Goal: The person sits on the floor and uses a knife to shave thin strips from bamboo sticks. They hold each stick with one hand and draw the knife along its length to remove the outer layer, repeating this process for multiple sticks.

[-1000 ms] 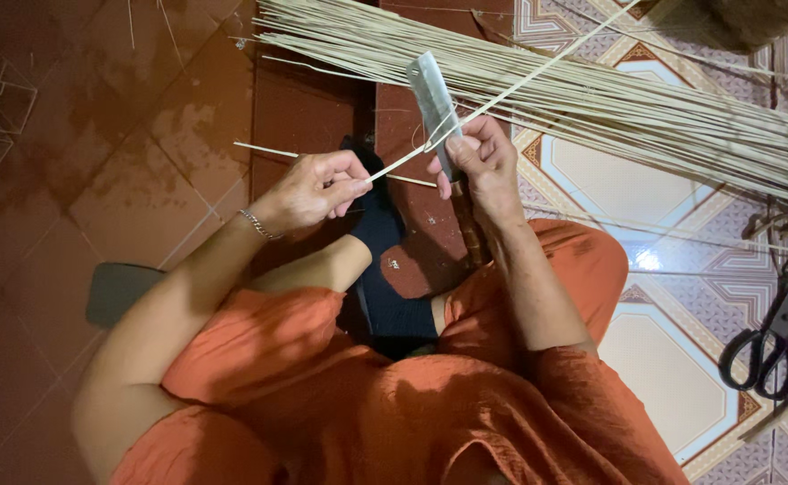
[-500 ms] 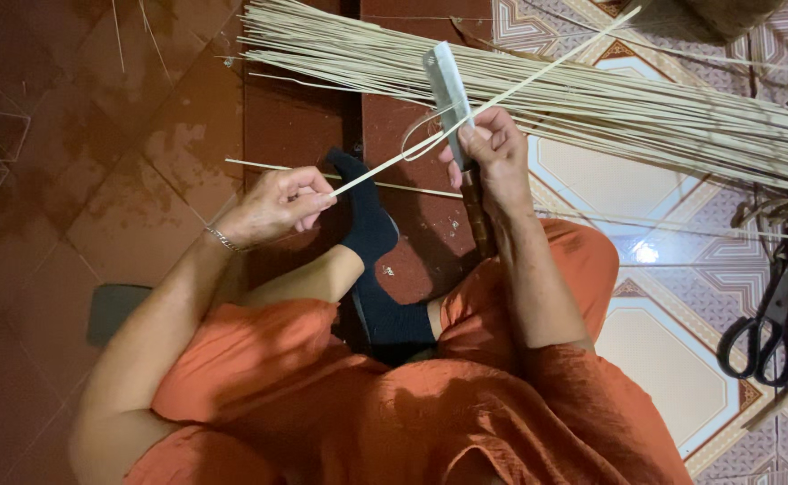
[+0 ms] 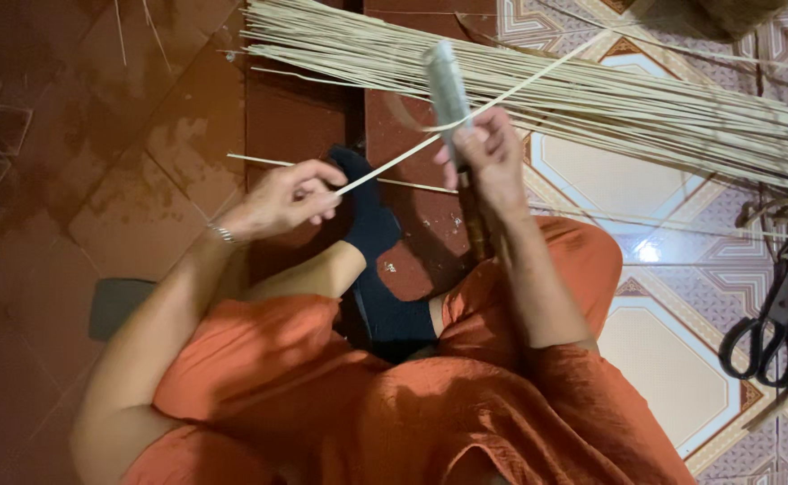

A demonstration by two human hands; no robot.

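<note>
L hand (image 3: pixel 290 199) pinches near end of thin pale bamboo strip (image 3: pixel 501 94); strip runs diagonally up-right across flat grey metal blade (image 3: pixel 448 90), gripped upright in R hand (image 3: pixel 488 157).

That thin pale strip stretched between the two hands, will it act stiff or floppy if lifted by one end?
Likely springy: the strip runs nearly straight from the left hand past the blade in the right hand. Its thinness suggests light and probably easy to snap.
</note>
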